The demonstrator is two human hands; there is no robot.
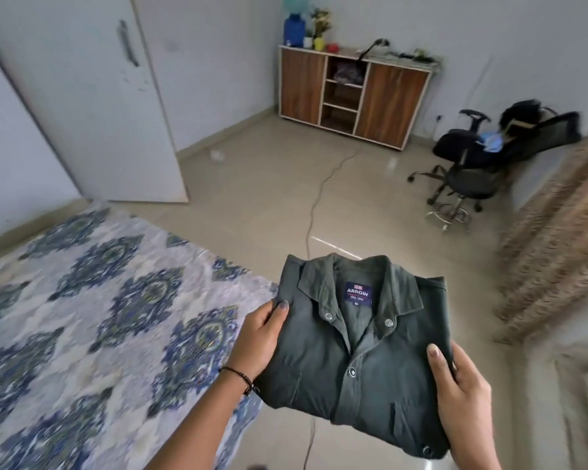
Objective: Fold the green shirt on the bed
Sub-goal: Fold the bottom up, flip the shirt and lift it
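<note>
Shirt (370, 368), dark green, is folded into a compact rectangle with the front facing us and the collar open at the top. A blue ARROW label (358, 293) shows inside the collar. We're holding it in the air with both hands, off the bed (99, 317), just right of the mattress edge, with floor tile (252, 215) behind it.

Our left hand (258, 337) grips the shirt's left edge, thumb on top, fingers hidden underneath. Our right hand (462, 401) grips the lower right edge the same way, thumb across the front. There's a black bracelet (241, 378) on the left wrist.

The bed has a blue-and-white patterned sheet. On the far side, a wood cabinet (353, 93) is against the wall, with a black office chair (472, 164) to its right. A cable (316, 201) runs across the floor, and a white wardrobe door (92, 106) is at left.
</note>
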